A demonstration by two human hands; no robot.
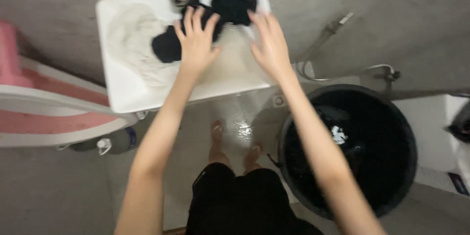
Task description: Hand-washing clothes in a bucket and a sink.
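Both grips spread open, left hand [196, 39] pressing black cloth [169, 44], right hand [269, 44] beside it; could slop water from white sink [122, 88] onto wet floor [240, 122].

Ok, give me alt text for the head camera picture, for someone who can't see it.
Seen from above, a left hand rests on dark cloth in a white sink, the right hand open beside it. A black bucket stands on the wet floor to the right.

- One camera only, worn on my head, so no second view overlaps it.
- It looks steeply down past my outstretched arms, facing the white sink [122, 88] ahead.
- It sits close: my left hand [197, 39] and right hand [270, 44] fill the upper middle.
- My feet and the wet floor [235, 117] appear directly below.
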